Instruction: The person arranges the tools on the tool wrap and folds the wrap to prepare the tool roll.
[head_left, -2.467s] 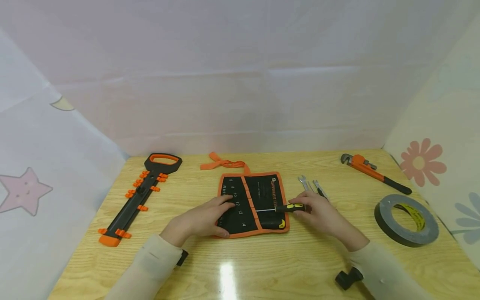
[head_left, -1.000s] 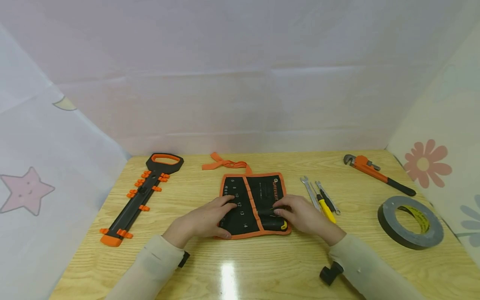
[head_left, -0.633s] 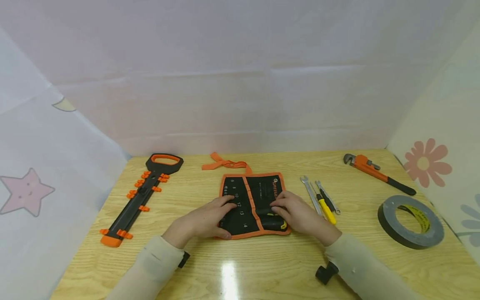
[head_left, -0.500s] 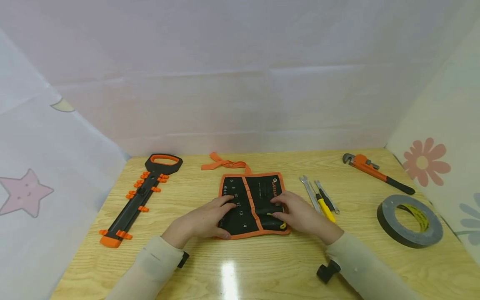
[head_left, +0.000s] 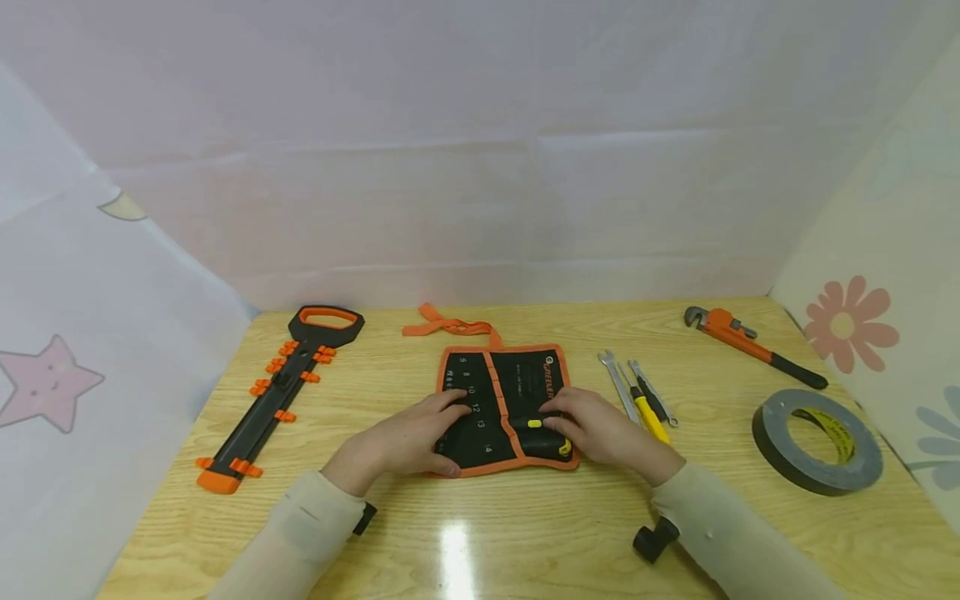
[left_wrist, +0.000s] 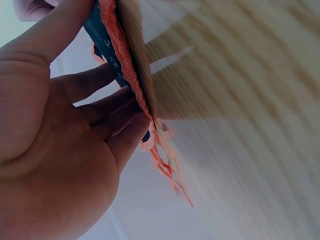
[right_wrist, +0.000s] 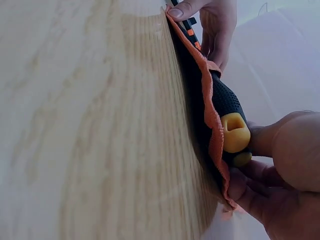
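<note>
My left hand rests on the left half of a black tool pouch with orange trim, fingers spread over its numbered pockets and thumb at the front edge. At the right half, my right hand holds the handle end of a screwdriver with a black and yellow handle; its blade is hidden in a pocket. Just in front of it, a second black handle with a yellow end lies in the pouch, close beside my right thumb in the right wrist view.
Right of the pouch lie an open-end wrench, a yellow screwdriver and a small black-handled tool. A pipe wrench and a tape roll are farther right. A black rack with orange clips lies left.
My right hand has moved left with the screwdriver, whose blade lay bare over the pouch and is now inside a pocket. My left hand has stayed in place.
</note>
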